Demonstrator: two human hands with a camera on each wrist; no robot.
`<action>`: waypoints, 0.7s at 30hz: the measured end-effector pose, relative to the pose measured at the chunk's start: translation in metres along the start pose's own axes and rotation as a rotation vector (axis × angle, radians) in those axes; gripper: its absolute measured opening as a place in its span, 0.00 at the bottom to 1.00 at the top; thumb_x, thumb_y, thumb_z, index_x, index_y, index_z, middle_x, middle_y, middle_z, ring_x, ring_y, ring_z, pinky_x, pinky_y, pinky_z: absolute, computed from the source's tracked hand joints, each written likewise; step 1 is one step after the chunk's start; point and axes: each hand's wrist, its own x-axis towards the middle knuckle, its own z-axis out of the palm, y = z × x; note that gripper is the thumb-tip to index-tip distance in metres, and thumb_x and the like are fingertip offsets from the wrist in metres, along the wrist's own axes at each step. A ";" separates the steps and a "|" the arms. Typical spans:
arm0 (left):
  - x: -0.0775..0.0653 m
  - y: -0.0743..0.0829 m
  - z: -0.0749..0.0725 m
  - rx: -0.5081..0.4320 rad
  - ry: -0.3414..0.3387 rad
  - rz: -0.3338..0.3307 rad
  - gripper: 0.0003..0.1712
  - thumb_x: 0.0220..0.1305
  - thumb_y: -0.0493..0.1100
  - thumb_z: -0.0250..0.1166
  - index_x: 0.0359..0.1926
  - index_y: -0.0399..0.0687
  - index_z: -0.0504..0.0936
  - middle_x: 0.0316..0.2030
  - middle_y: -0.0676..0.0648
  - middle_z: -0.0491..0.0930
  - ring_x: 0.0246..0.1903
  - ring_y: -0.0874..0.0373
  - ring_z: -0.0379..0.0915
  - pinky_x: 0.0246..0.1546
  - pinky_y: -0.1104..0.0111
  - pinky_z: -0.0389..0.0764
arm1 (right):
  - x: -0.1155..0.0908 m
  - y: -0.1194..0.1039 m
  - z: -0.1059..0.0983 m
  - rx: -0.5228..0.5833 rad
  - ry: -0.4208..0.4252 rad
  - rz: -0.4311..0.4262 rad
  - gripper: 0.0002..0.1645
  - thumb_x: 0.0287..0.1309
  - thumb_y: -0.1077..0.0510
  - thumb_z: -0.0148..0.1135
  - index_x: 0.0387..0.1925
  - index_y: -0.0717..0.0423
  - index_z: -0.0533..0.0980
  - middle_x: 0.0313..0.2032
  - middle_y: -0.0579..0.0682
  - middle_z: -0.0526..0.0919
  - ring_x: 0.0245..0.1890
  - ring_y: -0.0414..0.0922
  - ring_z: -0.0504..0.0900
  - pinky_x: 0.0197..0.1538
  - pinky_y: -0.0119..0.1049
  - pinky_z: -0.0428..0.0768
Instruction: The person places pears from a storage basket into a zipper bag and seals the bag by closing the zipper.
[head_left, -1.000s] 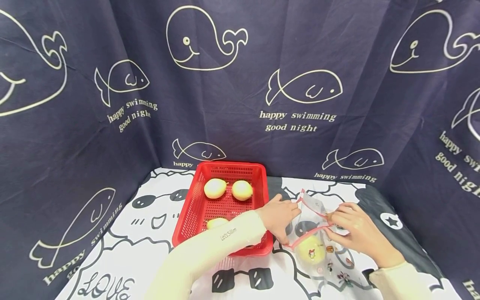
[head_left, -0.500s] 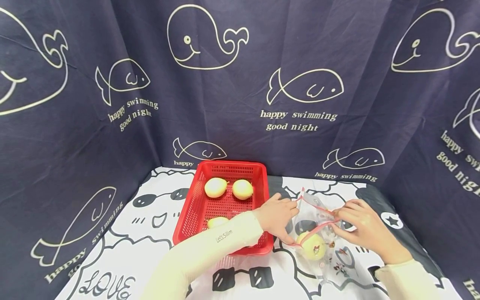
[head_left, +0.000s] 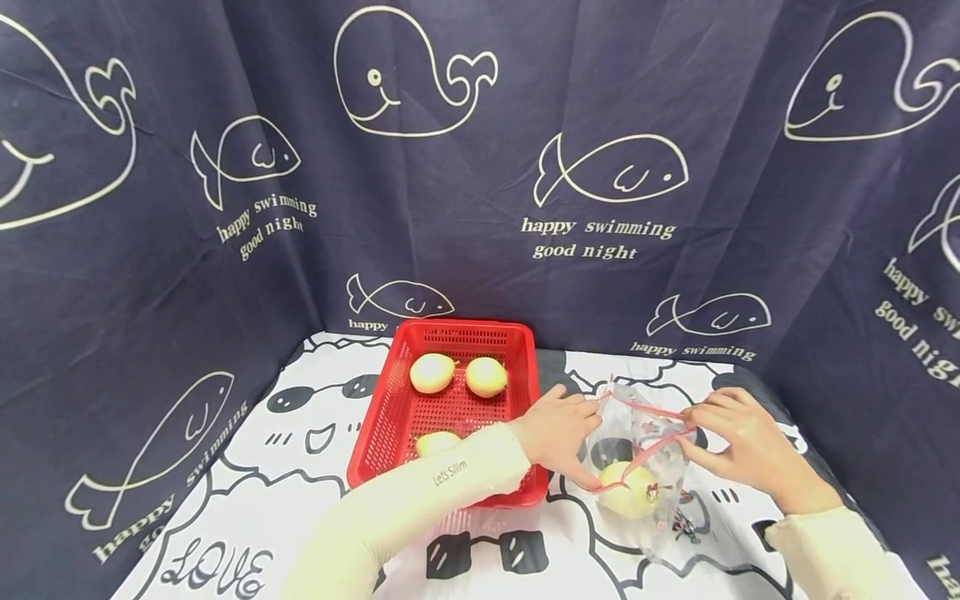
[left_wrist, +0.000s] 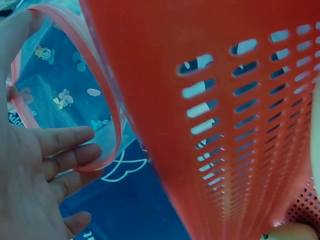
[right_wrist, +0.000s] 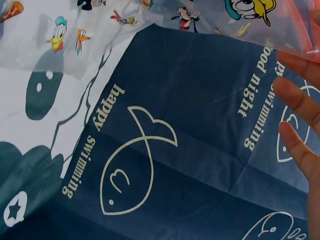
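Note:
A clear zip bag [head_left: 670,479] with a red-edged mouth and printed cartoon figures lies between the hands, its mouth spread apart. Inside it sits a yellow pear [head_left: 626,493]. My left hand [head_left: 557,437] is at the mouth's left side, thumb and fingers spread wide against the red edge. In the left wrist view its fingers [left_wrist: 70,142] stretch out straight at the rim of the opening. On the other side my right hand [head_left: 746,437] pinches the red edge between thumb and fingertips. Its other fingers [right_wrist: 300,102] extend loosely in the right wrist view.
A red perforated basket [head_left: 369,429] stands just left of the bag. Two pears [head_left: 432,373] lie toward its back and another pear [head_left: 437,442] near the front, partly behind the left sleeve. A dark printed curtain [head_left: 480,208] rises behind the patterned tablecloth [head_left: 315,500].
My right hand has moved to the right and slightly up, pulling the bag's red edge along. The pear in the bag has shifted slightly right. My left hand has stayed nearly in place.

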 end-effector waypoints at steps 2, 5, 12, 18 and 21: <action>0.000 0.002 -0.001 -0.010 0.003 -0.006 0.47 0.50 0.83 0.54 0.62 0.60 0.76 0.63 0.58 0.70 0.59 0.64 0.65 0.55 0.65 0.62 | 0.000 0.002 -0.002 -0.007 -0.009 -0.004 0.22 0.67 0.43 0.53 0.23 0.52 0.77 0.22 0.42 0.79 0.24 0.46 0.75 0.56 0.31 0.63; 0.001 0.005 -0.002 -0.019 0.010 -0.022 0.47 0.50 0.83 0.54 0.60 0.60 0.77 0.63 0.59 0.71 0.59 0.64 0.65 0.53 0.66 0.62 | 0.000 0.005 -0.005 -0.011 -0.021 -0.008 0.23 0.67 0.42 0.53 0.23 0.52 0.77 0.21 0.42 0.79 0.24 0.47 0.75 0.58 0.30 0.62; 0.006 0.015 -0.006 -0.011 0.019 -0.066 0.47 0.47 0.85 0.55 0.58 0.62 0.78 0.61 0.61 0.71 0.56 0.66 0.65 0.51 0.68 0.61 | 0.000 0.011 -0.012 -0.037 -0.016 0.006 0.25 0.67 0.41 0.52 0.22 0.53 0.77 0.22 0.43 0.78 0.25 0.48 0.75 0.55 0.33 0.62; 0.009 0.022 -0.012 0.002 0.027 -0.087 0.47 0.44 0.85 0.57 0.57 0.62 0.78 0.61 0.62 0.71 0.56 0.67 0.65 0.50 0.69 0.61 | 0.000 0.014 -0.018 -0.052 -0.024 0.025 0.25 0.67 0.40 0.51 0.21 0.51 0.74 0.23 0.44 0.79 0.26 0.48 0.75 0.56 0.32 0.61; 0.011 0.026 -0.014 0.005 0.036 -0.094 0.48 0.43 0.86 0.57 0.57 0.63 0.79 0.60 0.62 0.71 0.54 0.67 0.65 0.50 0.69 0.61 | -0.002 0.015 -0.020 -0.063 -0.030 0.037 0.26 0.67 0.39 0.51 0.21 0.50 0.74 0.24 0.44 0.79 0.26 0.48 0.76 0.55 0.33 0.61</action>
